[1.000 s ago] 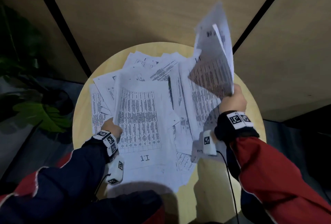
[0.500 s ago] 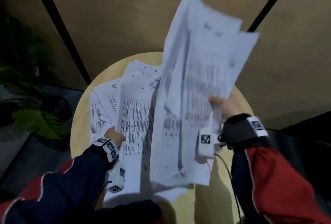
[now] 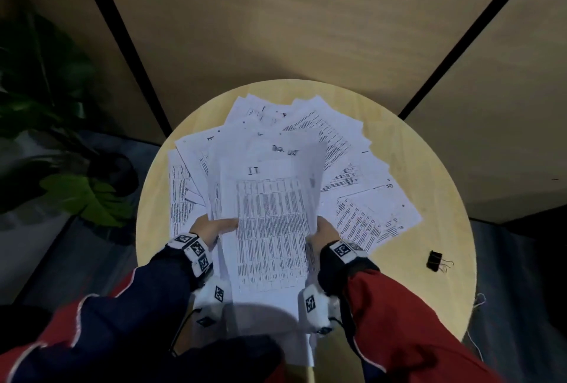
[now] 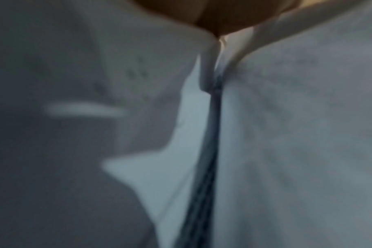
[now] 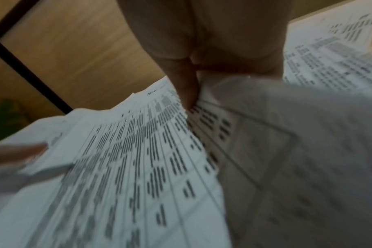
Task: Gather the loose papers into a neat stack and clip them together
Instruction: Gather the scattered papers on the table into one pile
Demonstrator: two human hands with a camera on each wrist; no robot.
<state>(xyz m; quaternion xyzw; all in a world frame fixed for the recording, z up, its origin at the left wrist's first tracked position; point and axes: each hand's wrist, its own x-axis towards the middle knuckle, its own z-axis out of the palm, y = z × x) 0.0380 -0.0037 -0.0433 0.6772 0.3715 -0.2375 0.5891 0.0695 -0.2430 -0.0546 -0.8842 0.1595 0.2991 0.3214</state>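
A partial stack is gripped at its side edges by the left hand and right hand, long axis toward 12 o'clock; the clip lies at 3 o'clock, nearer the right hand.

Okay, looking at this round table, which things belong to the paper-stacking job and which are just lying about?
Part of the job:
- bundle of white printed sheets, held by the left hand and the right hand
- loose white printed sheets spread on the round pale wooden table
- black binder clip near the table's right edge

Just lying about:
- green leafy plant left of the table
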